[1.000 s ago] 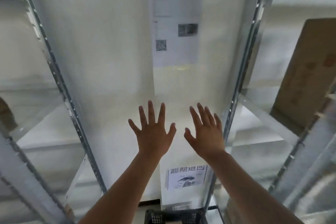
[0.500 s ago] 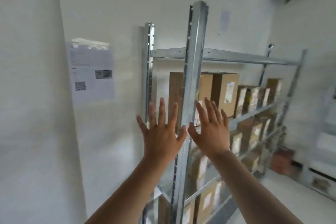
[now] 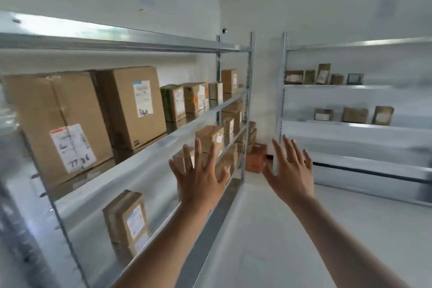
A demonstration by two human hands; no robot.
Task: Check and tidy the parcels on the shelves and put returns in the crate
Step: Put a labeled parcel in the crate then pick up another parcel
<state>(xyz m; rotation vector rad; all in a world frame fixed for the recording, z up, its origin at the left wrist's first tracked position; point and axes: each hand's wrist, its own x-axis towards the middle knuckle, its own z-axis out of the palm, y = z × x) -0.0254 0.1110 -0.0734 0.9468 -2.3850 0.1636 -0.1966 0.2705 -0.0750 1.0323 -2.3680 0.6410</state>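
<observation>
My left hand [image 3: 198, 177] and my right hand [image 3: 289, 170] are both raised in front of me, fingers spread, holding nothing. To my left runs a metal shelf rack [image 3: 145, 147] full of cardboard parcels. A big labelled box [image 3: 58, 126] stands nearest, a second big box [image 3: 133, 105] beside it, then smaller parcels [image 3: 194, 97] further along. On the shelf below stands a small labelled parcel [image 3: 127, 222]. My hands touch none of them. No crate is in view.
A second metal rack [image 3: 355, 124] stands against the far wall with a few small parcels [image 3: 323, 73]. An orange-brown box [image 3: 256, 159] sits on the floor in the corner. The pale floor [image 3: 292, 229] runs between the racks.
The view has swung right, from a white wall with a paper notice to the shelf aisle. Both hands stay raised and spread, now a little further apart.
</observation>
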